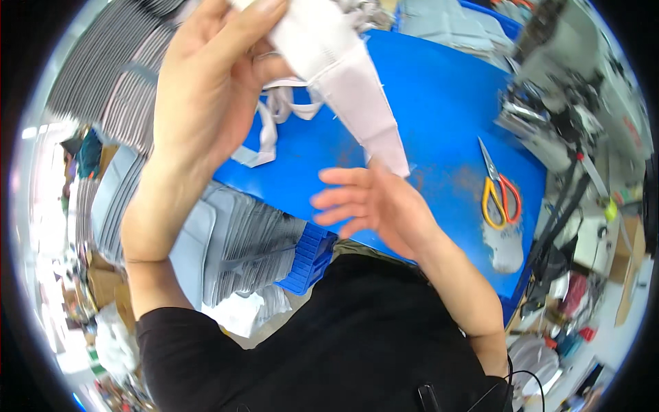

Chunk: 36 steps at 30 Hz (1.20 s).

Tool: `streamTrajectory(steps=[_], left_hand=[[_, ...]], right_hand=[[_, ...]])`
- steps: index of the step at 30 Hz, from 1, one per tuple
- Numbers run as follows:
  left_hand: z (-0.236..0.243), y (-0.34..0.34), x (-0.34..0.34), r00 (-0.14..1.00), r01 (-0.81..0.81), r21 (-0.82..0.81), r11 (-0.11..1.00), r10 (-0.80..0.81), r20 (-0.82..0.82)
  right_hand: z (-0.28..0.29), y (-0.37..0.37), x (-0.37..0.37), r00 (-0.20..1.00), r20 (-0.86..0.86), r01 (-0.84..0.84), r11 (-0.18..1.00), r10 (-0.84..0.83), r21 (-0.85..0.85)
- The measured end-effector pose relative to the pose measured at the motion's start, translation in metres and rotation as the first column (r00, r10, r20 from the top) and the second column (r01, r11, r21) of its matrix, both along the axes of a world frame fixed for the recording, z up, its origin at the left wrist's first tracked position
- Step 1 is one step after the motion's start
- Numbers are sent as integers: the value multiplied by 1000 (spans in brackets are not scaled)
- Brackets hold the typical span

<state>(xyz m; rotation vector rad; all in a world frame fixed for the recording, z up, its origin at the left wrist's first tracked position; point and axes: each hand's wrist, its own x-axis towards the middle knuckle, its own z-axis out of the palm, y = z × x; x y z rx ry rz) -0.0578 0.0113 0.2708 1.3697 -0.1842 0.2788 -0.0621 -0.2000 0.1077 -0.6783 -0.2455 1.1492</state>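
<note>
My left hand [213, 89] is raised at the upper left, its fingers closed on a pale pink and white fabric piece [353, 103] that hangs down to the right across the blue work surface [439, 89]. My right hand [367, 206] is open below the piece, fingers spread and slightly blurred; its thumb is at the piece's lower end, and I cannot tell whether it touches. Pale loops of strap [268, 137] lie behind my left wrist. Scissors [498, 196] with yellow and red-orange handles lie to the right on a grey patch [501, 250].
A sewing machine [549, 110] stands at the right edge of the surface. Stacks of grey flat pieces [240, 254] and a blue crate [305, 257] sit at the lower left, more stacks [103, 69] at the upper left. A blue tray [446, 27] of pale pieces is at the back.
</note>
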Motion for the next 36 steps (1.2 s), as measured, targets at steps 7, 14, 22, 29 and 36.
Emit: streamTrajectory(steps=[7, 14, 22, 29, 36], left_hand=[[-161, 17, -51, 818, 92, -265, 960, -224, -530], [-46, 198, 32, 760, -579, 773, -259, 172, 627], [213, 380, 8, 308, 38, 769, -638, 739, 599], [175, 238, -4, 606, -231, 577, -784, 348, 716], [-49, -35, -24, 959, 113, 989, -100, -250, -135]], right_hand=[[-38, -28, 45, 642, -335, 766, 600, -690, 232], [-73, -69, 32, 810, 237, 584, 701, -536, -410], [-66, -84, 27, 511, 676, 826, 519, -531, -217], [-64, -77, 30, 359, 781, 884, 455, -512, -108], [-13, 1, 27, 772, 362, 587, 804, -522, -95]])
